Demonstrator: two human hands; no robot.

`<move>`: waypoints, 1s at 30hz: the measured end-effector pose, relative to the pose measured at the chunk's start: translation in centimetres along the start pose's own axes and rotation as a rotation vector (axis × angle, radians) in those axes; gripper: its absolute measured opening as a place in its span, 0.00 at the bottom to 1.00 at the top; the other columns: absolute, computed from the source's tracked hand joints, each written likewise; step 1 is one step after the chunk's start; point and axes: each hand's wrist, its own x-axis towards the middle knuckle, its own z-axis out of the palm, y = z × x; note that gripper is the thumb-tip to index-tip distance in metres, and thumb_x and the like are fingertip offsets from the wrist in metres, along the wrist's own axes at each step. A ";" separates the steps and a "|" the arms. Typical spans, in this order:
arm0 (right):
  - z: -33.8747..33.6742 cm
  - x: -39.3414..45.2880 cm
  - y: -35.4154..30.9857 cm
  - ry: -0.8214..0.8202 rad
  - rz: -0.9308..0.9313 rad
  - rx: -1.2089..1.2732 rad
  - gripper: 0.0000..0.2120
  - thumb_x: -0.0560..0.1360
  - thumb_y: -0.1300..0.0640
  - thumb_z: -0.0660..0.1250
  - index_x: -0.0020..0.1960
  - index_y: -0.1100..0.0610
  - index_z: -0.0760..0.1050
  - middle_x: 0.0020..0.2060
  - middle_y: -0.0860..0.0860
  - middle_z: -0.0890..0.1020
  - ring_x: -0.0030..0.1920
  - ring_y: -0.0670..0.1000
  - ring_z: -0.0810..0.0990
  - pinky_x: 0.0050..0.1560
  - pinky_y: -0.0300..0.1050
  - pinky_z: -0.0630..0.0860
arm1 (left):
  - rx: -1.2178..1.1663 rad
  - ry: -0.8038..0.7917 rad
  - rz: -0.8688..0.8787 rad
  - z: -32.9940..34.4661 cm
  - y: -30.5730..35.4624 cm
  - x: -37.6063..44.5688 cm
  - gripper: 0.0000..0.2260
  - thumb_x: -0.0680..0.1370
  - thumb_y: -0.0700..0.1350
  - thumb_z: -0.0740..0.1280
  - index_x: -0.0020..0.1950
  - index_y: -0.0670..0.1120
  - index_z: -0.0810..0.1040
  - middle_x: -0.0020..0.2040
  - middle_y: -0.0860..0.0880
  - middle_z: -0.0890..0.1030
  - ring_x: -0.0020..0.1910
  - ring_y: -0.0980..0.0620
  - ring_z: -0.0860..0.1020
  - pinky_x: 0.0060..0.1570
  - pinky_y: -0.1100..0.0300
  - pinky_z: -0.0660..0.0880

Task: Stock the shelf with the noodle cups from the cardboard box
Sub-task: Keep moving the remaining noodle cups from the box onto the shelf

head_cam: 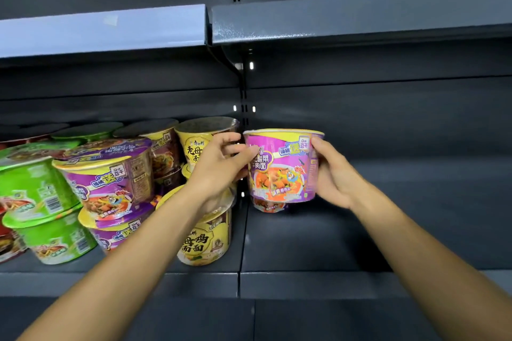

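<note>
1. Both hands hold one purple noodle cup [282,166] upright, just above the right section of the shelf [304,282]. The right hand [336,174] wraps its right wall with curled fingers, and the left hand [221,166] pinches its left edge with thumb and fingertips.
2. The cup sits just right of the upright divider, near the yellow stack [206,188]. Something reddish shows directly beneath it, perhaps another cup or only a reflection; I cannot tell which.
3. To do this step well, I judge the cup should go down level, base flat, with its printed face turned toward the aisle like its neighbours.
4. Keep the left wrist clear of the yellow stack while lowering, since the forearm crosses right in front of it and a nudge could topple the upper cup.
5. Let go only once the base is seated, then square it against the row on the left.
6. Count, held: one purple cup.
7. Count, left section: two yellow cups stacked in front, two purple cups [110,191] stacked, two green cups [36,202] stacked.
8. Behind these stand several more cups, seen mainly by their lids; I cannot count them surely. Red packaging shows at the far left edge.
9. The cardboard box is not in view.
</note>
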 end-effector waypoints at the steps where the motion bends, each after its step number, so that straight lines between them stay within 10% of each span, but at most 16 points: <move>1: -0.3 -0.2 0.4 -0.019 0.031 0.010 0.45 0.46 0.41 0.83 0.58 0.59 0.77 0.54 0.58 0.83 0.52 0.55 0.83 0.51 0.54 0.80 | 0.004 -0.029 -0.032 -0.3 -0.1 0.0 0.19 0.75 0.39 0.70 0.63 0.45 0.68 0.44 0.49 0.78 0.43 0.55 0.79 0.41 0.60 0.76; 13: 0.0 2.3 0.4 0.079 -0.076 -0.017 0.62 0.44 0.40 0.83 0.69 0.67 0.63 0.55 0.61 0.81 0.52 0.56 0.82 0.52 0.54 0.80 | 0.245 -0.074 0.111 -0.3 1.0 0.5 0.10 0.76 0.40 0.69 0.57 0.47 0.76 0.45 0.51 0.76 0.46 0.54 0.80 0.36 0.65 0.79; 20: 0.1 4.1 -0.8 0.036 -0.084 -0.015 0.51 0.48 0.36 0.81 0.63 0.60 0.73 0.56 0.60 0.81 0.53 0.56 0.81 0.48 0.52 0.81 | 0.347 0.055 0.250 0.4 1.6 2.4 0.09 0.72 0.46 0.73 0.52 0.50 0.80 0.44 0.50 0.83 0.44 0.56 0.80 0.42 0.59 0.78; 24: 0.3 5.1 -2.1 0.001 -0.128 -0.027 0.20 0.77 0.43 0.57 0.55 0.58 0.75 0.45 0.54 0.85 0.46 0.52 0.84 0.50 0.50 0.80 | 0.519 0.119 0.331 0.5 2.3 3.5 0.16 0.69 0.56 0.72 0.54 0.51 0.82 0.45 0.50 0.83 0.48 0.51 0.81 0.49 0.49 0.80; 30: -0.4 7.1 -0.5 0.083 -0.031 -0.108 0.41 0.66 0.31 0.56 0.67 0.61 0.70 0.58 0.60 0.81 0.58 0.58 0.80 0.59 0.54 0.76 | 0.646 0.119 0.332 0.6 0.6 4.7 0.12 0.72 0.52 0.73 0.53 0.50 0.84 0.44 0.51 0.85 0.47 0.55 0.82 0.51 0.52 0.78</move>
